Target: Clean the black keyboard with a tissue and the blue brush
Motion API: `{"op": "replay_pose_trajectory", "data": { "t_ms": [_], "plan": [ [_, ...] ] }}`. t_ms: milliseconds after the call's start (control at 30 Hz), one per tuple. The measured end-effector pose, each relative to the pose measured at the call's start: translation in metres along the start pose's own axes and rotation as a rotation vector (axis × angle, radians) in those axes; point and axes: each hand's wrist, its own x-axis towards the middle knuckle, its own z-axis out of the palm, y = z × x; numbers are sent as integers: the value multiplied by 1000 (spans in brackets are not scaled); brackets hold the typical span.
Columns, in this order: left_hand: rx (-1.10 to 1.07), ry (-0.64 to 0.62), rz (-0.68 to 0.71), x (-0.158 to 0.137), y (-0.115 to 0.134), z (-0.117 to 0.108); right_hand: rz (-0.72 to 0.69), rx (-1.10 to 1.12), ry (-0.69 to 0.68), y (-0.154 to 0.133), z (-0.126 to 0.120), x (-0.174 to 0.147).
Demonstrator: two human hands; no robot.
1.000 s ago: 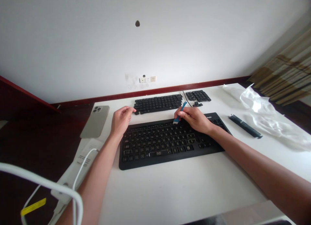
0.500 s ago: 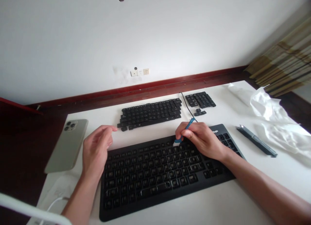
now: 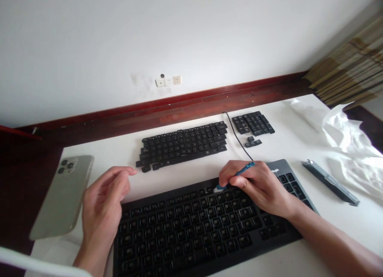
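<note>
My right hand (image 3: 254, 185) is closed around a small blue brush (image 3: 245, 168), held like a pen. Its pale bristles touch the upper rows of a black keyboard (image 3: 179, 265) whose keycaps are off, leaving bare square switch sockets. At the keyboard's upper left edge rests my left hand (image 3: 103, 201), loosely curled with the fingers together and nothing visible in it. Beyond both hands lie the removed keycaps (image 3: 185, 143), laid out in keyboard order. A smaller block of number-pad keycaps (image 3: 254, 123) and a few arrow keycaps (image 3: 253, 142) sit to their right.
A phone (image 3: 62, 197) lies face down at the table's left edge. On the right are a dark, narrow tool-like object (image 3: 330, 182) and crumpled white plastic wrap (image 3: 344, 125). A black cable (image 3: 236, 135) runs back from the keyboard. A blurred pale bar (image 3: 36, 263) crosses the lower left.
My view has shifted slightly closer and downward. The brush handle tilts lower to the right, with its bristles around the same keyboard area. My left hand keeps its place by the keyboard's edge.
</note>
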Motion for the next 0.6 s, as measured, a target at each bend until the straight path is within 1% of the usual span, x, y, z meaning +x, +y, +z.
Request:
{"op": "replay_pose_trajectory", "data": {
  "t_ms": [67, 200, 400, 533, 600],
  "plan": [
    [10, -3, -1, 1, 0, 0, -9, -11, 13, 0, 0, 0],
    [3, -22, 12, 2, -1, 0, 26, -84, -40, 0, -1, 0],
    [-7, -41, 39, 1, 2, 1, 55, -184, 111, -2, 1, 2],
    [0, -62, 52, -1, 4, 0, 41, -175, 34, -4, 2, 3],
    [-22, -69, 63, -1, 3, 0, 36, -154, 46, -4, 2, 3]
  ]
}}
